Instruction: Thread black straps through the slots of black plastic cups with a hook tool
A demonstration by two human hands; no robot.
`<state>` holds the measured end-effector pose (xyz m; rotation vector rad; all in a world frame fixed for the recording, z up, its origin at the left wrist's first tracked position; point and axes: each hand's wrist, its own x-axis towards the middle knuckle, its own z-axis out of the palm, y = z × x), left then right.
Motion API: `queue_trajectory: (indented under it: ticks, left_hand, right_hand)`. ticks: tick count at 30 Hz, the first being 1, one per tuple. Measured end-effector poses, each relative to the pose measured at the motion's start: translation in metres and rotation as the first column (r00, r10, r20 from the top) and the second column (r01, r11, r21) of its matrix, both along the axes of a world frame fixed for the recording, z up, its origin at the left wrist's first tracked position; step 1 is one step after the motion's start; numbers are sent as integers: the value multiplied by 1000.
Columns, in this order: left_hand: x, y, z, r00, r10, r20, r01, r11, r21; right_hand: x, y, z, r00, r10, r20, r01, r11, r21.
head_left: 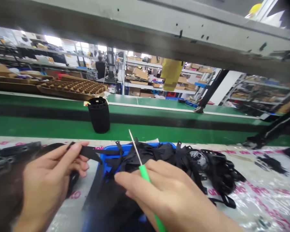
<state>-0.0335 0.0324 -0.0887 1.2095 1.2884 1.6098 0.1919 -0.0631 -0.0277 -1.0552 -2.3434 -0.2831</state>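
So the left hand [50, 180] is near the front left edge of the tabletop [256, 193], pinching one end of a black strap [94, 153] between thumb and fingertips. The strap runs off to the right over the rim of a blue bin [125, 147]. The right hand [169, 193] sits at the front middle, fingers wrapped round a green-handled pick [143, 172], whose thin metal shaft points up and away over the bin. The bin is stuffed with more black straps, and a tangled strap pile [207, 167] spills out just to its right on the plastic-wrapped top with pink print. Past the far edge there's a green belt [50, 127] with a black cylinder [99, 115] standing upright on it. Cardboard divider trays [72, 87] sit further back on the left.
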Motion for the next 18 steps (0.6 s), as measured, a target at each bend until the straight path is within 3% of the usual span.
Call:
queue_trajectory:
  ticks: [3, 7, 12, 15, 18]
  left_hand:
    - [14, -8, 23, 968, -221, 119, 231, 970, -75]
    - [32, -10, 45, 884, -436, 168, 457, 883, -108]
    - [50, -5, 67, 783, -608, 135, 619, 783, -63]
    - [57, -1, 79, 727, -679, 101, 685, 726, -54]
    - [62, 4, 81, 683, -723, 102, 730, 681, -57]
  right_hand:
    - [-14, 13, -2, 996, 59, 69, -67, 990, 126]
    - [-12, 16, -7, 998, 59, 17, -62, 968, 245]
    - [10, 11, 3, 990, -16, -141, 44, 978, 203]
    - [24, 7, 13, 996, -55, -68, 65, 985, 160]
    - [32, 7, 17, 999, -24, 27, 18, 973, 229]
